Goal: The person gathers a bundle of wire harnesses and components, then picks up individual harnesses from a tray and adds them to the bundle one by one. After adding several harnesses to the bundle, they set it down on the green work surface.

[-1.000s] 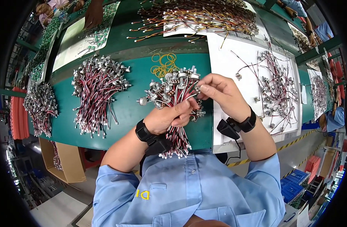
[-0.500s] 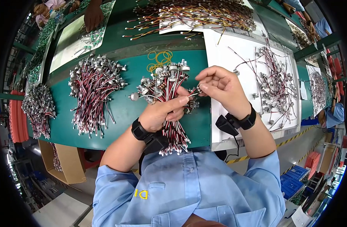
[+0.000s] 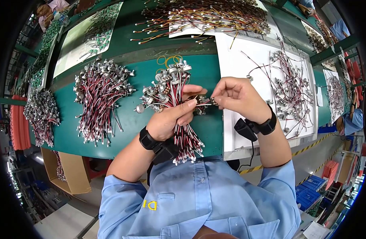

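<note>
My left hand (image 3: 173,118) is closed around a thick bundle of wired potentiometers (image 3: 171,81), small round metal parts on red, black and white leads. The metal heads fan out above the fist, and white plugs (image 3: 187,153) hang below it. To the right of the bundle, my right hand (image 3: 237,95) pinches one potentiometer (image 3: 213,101) by its head. Its leads run toward the left thumb and index finger. Several yellow rubber bands (image 3: 167,59) lie on the green mat just behind the bundle, partly hidden by it.
Two more bundles, a near one (image 3: 99,95) and a farther one (image 3: 41,113), lie to the left. A white tray (image 3: 235,51) on the right carries loose wired potentiometers (image 3: 290,87). Yellow, red and black cables (image 3: 219,18) spread across the back. A cardboard box (image 3: 77,175) stands below left.
The right hand's fingers have drawn together around the potentiometer head. The bundle has tilted slightly, its heads shifting left. Another person's hand has left the sheet at the back left.
</note>
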`<state>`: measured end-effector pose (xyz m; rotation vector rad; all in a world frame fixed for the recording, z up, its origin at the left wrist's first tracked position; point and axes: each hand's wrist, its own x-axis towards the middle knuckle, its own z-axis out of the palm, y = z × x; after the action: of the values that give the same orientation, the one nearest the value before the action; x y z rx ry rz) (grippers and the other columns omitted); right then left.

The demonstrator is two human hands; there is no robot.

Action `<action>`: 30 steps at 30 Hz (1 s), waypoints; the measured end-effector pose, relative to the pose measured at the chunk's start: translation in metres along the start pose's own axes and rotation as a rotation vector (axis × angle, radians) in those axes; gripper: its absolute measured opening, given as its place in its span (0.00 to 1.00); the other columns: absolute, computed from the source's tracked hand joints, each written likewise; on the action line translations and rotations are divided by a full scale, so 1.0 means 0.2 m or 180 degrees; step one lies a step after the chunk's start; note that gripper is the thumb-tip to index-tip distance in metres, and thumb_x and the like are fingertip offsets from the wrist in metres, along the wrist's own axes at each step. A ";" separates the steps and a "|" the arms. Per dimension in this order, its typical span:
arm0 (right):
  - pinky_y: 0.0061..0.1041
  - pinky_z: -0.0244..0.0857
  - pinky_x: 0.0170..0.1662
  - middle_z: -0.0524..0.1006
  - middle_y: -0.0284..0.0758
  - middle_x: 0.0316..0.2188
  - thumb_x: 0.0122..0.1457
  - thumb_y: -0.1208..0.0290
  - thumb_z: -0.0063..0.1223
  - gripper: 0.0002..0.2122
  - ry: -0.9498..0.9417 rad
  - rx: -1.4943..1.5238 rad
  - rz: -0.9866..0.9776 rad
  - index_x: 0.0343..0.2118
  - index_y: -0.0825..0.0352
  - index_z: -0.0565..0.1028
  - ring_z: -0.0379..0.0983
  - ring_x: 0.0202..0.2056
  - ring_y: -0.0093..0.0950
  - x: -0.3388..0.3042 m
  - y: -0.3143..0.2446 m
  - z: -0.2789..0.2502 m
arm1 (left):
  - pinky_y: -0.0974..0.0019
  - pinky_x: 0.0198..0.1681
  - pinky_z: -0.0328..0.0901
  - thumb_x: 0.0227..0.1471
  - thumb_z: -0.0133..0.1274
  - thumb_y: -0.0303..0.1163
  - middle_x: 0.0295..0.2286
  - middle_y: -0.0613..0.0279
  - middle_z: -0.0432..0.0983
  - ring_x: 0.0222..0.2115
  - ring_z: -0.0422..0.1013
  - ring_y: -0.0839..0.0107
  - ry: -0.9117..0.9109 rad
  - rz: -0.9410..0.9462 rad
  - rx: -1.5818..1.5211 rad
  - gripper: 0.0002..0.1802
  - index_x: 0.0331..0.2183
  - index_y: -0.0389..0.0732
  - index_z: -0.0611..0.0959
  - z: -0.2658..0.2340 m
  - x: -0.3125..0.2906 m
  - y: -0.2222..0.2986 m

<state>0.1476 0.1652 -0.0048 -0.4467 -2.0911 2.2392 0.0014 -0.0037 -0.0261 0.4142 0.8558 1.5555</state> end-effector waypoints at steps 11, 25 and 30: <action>0.16 0.67 0.36 0.74 0.32 0.34 0.53 0.79 0.55 0.06 0.0747 -0.0107 -0.0526 0.35 0.71 0.73 0.71 0.33 0.18 0.06 0.02 0.10 | 0.78 0.17 0.48 0.61 0.37 0.43 0.16 0.74 0.58 0.11 0.51 0.86 -0.1114 -0.0536 -0.0600 0.16 0.34 0.39 0.70 -0.07 -0.01 -0.05; 0.18 0.69 0.38 0.73 0.33 0.33 0.43 0.83 0.63 0.12 0.0904 -0.0930 -0.1154 0.33 0.70 0.74 0.72 0.34 0.21 0.02 -0.01 0.08 | 0.78 0.15 0.47 0.63 0.32 0.40 0.15 0.75 0.55 0.09 0.48 0.86 -0.0353 -0.0425 -0.0231 0.16 0.35 0.40 0.71 -0.07 0.00 -0.01; 0.17 0.67 0.35 0.73 0.32 0.30 0.41 0.80 0.66 0.13 0.0847 -0.1128 -0.1329 0.32 0.69 0.75 0.72 0.32 0.20 0.01 -0.02 0.05 | 0.78 0.16 0.49 0.62 0.36 0.40 0.15 0.73 0.57 0.11 0.50 0.85 -0.0448 -0.0404 -0.0294 0.17 0.40 0.37 0.72 -0.07 0.01 -0.02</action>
<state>0.1424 0.1572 -0.0011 -0.2676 -2.1886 1.5059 -0.0058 -0.0063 -0.0386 0.3901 0.6858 1.4252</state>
